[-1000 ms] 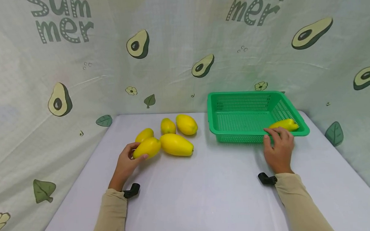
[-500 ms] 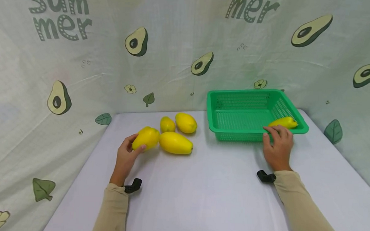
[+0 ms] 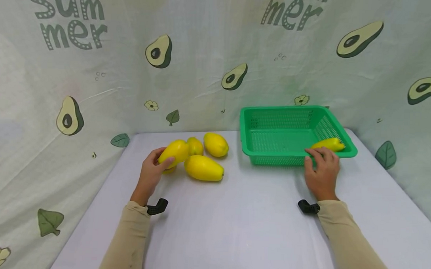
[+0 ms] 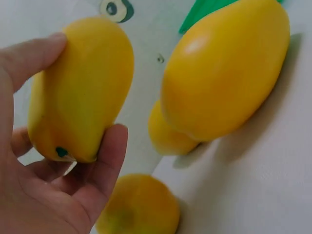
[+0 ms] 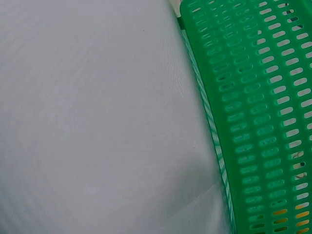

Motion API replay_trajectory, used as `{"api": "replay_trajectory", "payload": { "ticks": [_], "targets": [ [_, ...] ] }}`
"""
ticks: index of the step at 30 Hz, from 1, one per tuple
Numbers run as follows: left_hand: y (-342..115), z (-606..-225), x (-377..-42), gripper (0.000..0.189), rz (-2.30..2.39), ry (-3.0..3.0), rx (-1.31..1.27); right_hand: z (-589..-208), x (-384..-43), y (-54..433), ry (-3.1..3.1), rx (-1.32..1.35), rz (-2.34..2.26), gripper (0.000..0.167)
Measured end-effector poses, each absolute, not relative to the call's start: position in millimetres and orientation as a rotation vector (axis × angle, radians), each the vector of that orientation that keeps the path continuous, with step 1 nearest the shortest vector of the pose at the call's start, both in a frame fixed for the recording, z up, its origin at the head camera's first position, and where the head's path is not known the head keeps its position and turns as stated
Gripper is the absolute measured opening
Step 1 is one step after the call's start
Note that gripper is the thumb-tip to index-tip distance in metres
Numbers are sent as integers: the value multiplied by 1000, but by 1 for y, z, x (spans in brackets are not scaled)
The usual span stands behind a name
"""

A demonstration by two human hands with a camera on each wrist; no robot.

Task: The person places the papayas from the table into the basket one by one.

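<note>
A smooth yellow mango (image 3: 176,151) is in my left hand (image 3: 151,172). Thumb and fingers hold it from the sides, with its small green stem spot showing in the left wrist view. Just below it, another yellow fruit (image 4: 141,207) lies on the table, mostly hidden in the head view. On the right, my right hand (image 3: 322,176) grips the near rim of a green plastic basket (image 3: 279,153), fingers over the edge and thumb outside. Inside the basket, by those fingers, lies a long yellow fruit (image 3: 330,144) with a knobby end. The right hand is out of the right wrist view.
A long papaya-like yellow fruit (image 3: 204,168) lies right of the held mango. Behind it are a small yellow fruit (image 3: 195,146) and a rounder one (image 3: 216,145). A white-covered table (image 3: 240,226) meets a printed cloth backdrop (image 3: 197,43).
My left hand has carried the mango up and away from me, over the fruit beside it, and turned it slightly. The right hand stays at the basket rim.
</note>
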State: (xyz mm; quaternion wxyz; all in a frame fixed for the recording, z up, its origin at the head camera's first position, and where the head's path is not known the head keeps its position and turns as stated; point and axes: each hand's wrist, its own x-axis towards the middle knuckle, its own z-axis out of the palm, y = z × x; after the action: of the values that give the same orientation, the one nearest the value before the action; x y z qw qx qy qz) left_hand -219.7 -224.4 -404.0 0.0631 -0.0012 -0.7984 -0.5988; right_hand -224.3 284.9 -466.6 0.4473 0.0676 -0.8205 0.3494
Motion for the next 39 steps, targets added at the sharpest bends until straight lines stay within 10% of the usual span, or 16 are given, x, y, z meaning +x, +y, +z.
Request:
{"api": "replay_trajectory", "payload": {
  "ticks": [39],
  "targets": [
    [-122, -360, -280, 67, -1761, -2691, -517, -466, -222, 281, -2016, 186, 847, 25]
  ]
}}
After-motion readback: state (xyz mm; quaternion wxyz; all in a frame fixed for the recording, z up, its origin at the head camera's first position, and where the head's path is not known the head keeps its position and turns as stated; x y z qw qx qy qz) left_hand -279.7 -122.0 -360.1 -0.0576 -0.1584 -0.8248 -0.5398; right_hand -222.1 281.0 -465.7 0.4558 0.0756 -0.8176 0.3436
